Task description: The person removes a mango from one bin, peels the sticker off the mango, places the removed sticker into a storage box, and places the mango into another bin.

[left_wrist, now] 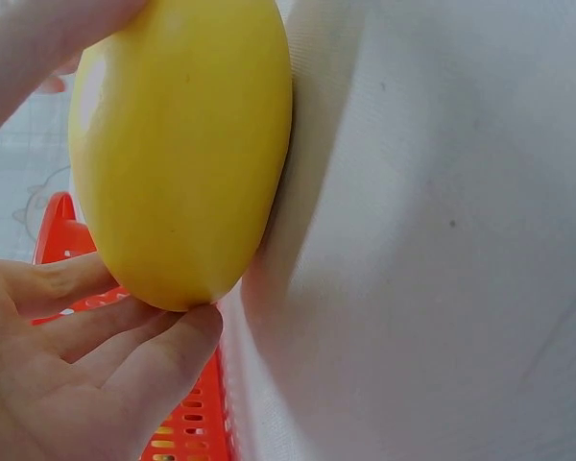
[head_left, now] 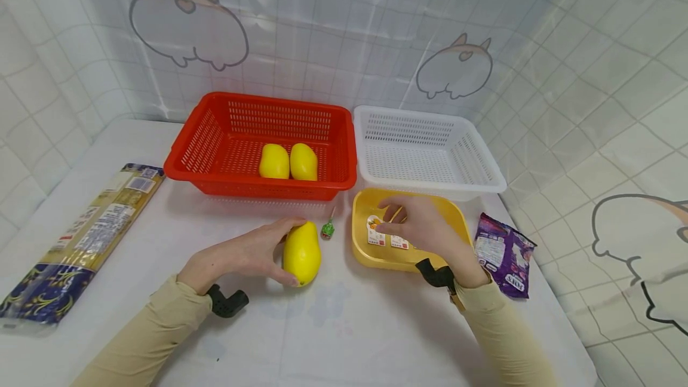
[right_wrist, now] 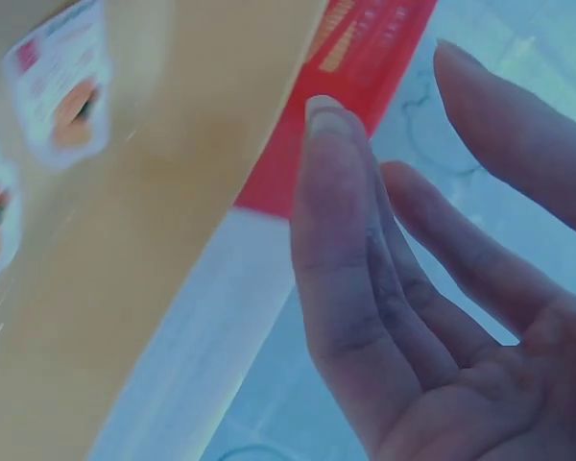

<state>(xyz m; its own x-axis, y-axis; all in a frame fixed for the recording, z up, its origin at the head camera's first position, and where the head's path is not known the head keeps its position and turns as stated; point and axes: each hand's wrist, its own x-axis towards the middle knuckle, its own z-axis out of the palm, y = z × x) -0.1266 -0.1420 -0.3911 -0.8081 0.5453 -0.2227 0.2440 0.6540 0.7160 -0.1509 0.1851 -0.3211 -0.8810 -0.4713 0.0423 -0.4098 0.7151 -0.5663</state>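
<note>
— On the white cloth, front and centre: the left hand curls round a smooth yellow mango-shaped fruit, thumb on its near end, fingers over the far end. How firm is that hold?

— From the left wrist view, fingertips cup the fruit's lower tip while it lies against the white tablecloth, so the cloth likely carries the weight and the hand only steadies it.

— And the right hand?

— Spread and loose, holding nothing. It hovers over the shallow yellow plastic tray, above two small white sachets with orange print; whether it touches them cannot be told.

— What lies beyond?

— A green-wrapped lollipop sits between fruit and tray. Behind, a red slotted plastic basket holds two more yellow fruits side by side; an empty-looking white slotted basket stands just beside it. A purple snack packet lies right of the tray, a long blue-and-gold noodle packet far left.
</note>
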